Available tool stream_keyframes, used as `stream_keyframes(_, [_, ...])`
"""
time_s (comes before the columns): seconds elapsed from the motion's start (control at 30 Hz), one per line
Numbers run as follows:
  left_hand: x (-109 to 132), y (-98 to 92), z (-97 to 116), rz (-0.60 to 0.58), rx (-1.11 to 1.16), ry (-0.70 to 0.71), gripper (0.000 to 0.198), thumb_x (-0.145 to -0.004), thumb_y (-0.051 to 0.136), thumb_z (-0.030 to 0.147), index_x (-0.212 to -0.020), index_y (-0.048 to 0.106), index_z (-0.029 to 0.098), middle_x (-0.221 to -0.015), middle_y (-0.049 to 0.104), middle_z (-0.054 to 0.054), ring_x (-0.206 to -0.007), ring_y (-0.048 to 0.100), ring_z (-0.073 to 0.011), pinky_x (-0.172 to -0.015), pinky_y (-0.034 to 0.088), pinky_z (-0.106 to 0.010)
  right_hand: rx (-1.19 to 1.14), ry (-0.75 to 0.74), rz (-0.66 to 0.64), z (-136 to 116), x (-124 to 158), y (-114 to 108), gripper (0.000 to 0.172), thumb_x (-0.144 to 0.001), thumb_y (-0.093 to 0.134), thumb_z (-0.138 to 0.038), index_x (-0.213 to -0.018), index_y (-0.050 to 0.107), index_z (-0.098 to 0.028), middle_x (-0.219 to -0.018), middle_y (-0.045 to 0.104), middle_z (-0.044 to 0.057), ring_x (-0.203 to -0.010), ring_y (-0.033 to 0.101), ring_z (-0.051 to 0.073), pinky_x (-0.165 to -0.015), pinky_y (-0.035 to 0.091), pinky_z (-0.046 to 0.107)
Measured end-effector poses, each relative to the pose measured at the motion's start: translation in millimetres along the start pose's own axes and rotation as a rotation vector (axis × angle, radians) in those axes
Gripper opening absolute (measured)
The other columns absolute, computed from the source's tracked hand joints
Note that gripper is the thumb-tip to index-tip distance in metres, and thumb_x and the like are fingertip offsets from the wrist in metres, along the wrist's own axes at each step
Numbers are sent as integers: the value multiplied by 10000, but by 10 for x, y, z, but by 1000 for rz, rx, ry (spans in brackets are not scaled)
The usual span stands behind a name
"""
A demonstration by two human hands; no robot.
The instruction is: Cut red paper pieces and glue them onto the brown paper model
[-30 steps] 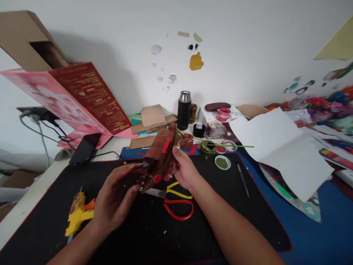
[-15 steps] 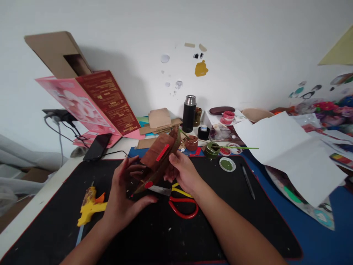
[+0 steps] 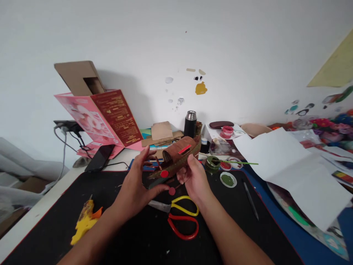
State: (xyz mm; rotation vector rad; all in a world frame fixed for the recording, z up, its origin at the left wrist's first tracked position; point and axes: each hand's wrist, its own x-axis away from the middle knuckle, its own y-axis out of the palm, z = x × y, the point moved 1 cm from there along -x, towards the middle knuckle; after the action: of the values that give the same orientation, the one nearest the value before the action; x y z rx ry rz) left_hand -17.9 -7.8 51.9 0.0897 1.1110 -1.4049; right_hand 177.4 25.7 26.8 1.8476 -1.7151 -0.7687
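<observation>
My right hand (image 3: 195, 180) grips a small model boat (image 3: 180, 154) by its side, thumb on the near edge. The boat has a brown rounded cabin with a red strip, a greenish-brown hull and a red ribbed disc (image 3: 164, 173) towards its left end. Around that left end, my left hand (image 3: 135, 184) is open, with fingers and thumb spread apart. Beside my left thumb tip shows another small red disc (image 3: 171, 191); what holds it there I cannot tell. Scissors (image 3: 183, 222) with one yellow and one red handle lie just below the boat.
A yellow glue gun (image 3: 84, 222) lies left on the black mat (image 3: 132, 243). Behind are a black thermos (image 3: 190, 125), a green paint jar (image 3: 212, 164) with a brush across it, and a paint lid (image 3: 228, 179). A pen (image 3: 250, 198) and white paper sheets (image 3: 292, 158) are at right.
The boat has turned from steeply tilted to nearly level, showing more of its side. My left fingers have come up around its left end. The camera view has tilted upward.
</observation>
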Motion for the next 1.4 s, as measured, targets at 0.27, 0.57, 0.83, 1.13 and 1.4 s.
stream_keyframes(0.27, [39, 38, -10, 39, 14, -18, 1084, -835, 893, 394, -1683, 219, 389, -1493, 592, -146, -1201, 690, -301, -1016, 595, -507, 45, 6, 11, 9, 21, 23, 556, -757, 889, -678, -817, 619, -196, -561, 561, -65, -400, 481, 73, -345, 380, 160])
stream_keyframes(0.57, [61, 69, -39, 33, -39, -24, 1053, -837, 893, 365, -1661, 239, 350, -1418, 628, -146, -1171, 708, -300, -1002, 607, -517, 69, 28, 23, 35, 53, 62, 572, -726, 911, -676, -823, 623, -192, -560, 581, -57, -394, 483, 71, -336, 378, 155])
stream_keyframes(0.83, [112, 88, -58, 68, -33, -3, 941, -867, 863, 372, -1631, 315, 318, -1395, 652, -150, -1191, 711, -301, -1012, 605, -510, 88, 28, 8, 50, 61, 68, 558, -740, 905, -668, -849, 635, -192, -575, 583, -47, -411, 510, 85, -339, 373, 164])
stream_keyframes(1.13, [122, 98, -62, 112, -66, 11, 787, -895, 833, 353, -1563, 422, 287, -1347, 691, -130, -1188, 721, -290, -1007, 611, -470, 92, 45, 14, 78, 66, 58, 568, -736, 907, -671, -856, 629, -190, -590, 591, -50, -407, 503, 76, -339, 365, 158])
stream_keyframes(1.4, [143, 97, -56, 135, -68, -2, 797, -911, 819, 374, -1577, 389, 294, -1315, 693, -126, -1132, 738, -278, -973, 630, -461, 102, 39, 11, 86, 73, 62, 547, -769, 882, -673, -866, 635, -194, -574, 579, -48, -407, 499, 85, -335, 370, 165])
